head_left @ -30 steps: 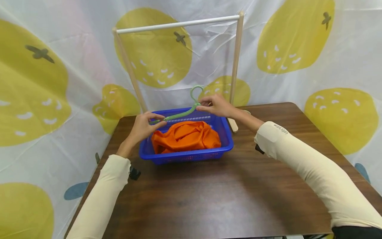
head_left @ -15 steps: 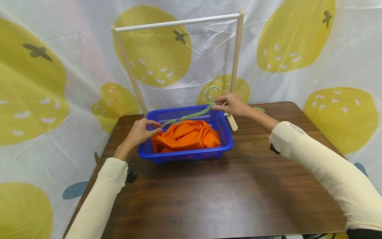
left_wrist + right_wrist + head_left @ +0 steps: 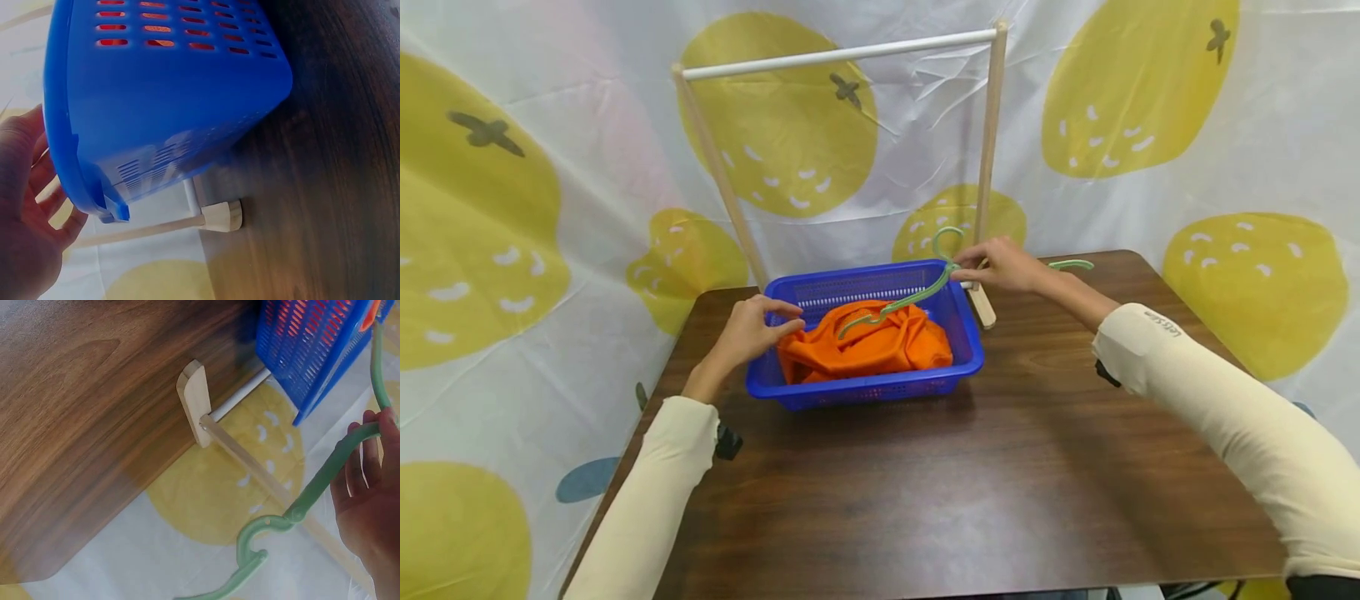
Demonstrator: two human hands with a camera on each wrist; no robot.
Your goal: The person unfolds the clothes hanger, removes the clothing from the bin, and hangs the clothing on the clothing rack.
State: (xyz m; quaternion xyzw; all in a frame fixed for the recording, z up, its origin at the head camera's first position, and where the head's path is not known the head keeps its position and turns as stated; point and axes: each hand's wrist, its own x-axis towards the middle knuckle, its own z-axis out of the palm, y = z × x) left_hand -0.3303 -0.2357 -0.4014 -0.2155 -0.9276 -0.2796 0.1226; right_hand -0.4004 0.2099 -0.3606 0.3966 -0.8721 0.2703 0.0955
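Observation:
My right hand (image 3: 1003,265) pinches a green clothes hanger (image 3: 925,293) near the base of its hook, above the back right of the blue basket (image 3: 865,388). One hanger arm (image 3: 322,481) slants across the right wrist view, while the other hangs over the orange cloth (image 3: 891,354) bunched in the basket. My left hand (image 3: 752,329) hovers at the basket's left side, thumb and forefinger apart, holding nothing. In the left wrist view its fingers (image 3: 47,178) show beyond the basket's rim (image 3: 59,125); whether they touch it I cannot tell.
Behind the basket stands a rack with a white bar (image 3: 842,55) and wooden posts (image 3: 990,137). Its wooden foot (image 3: 982,307) lies just right of the basket. Everything stands on a brown wooden table (image 3: 880,500) before a fruit-patterned curtain (image 3: 1097,200).
The hanger has moved right and slightly lower with my right hand. My left hand has let go of its left end and drawn a little left.

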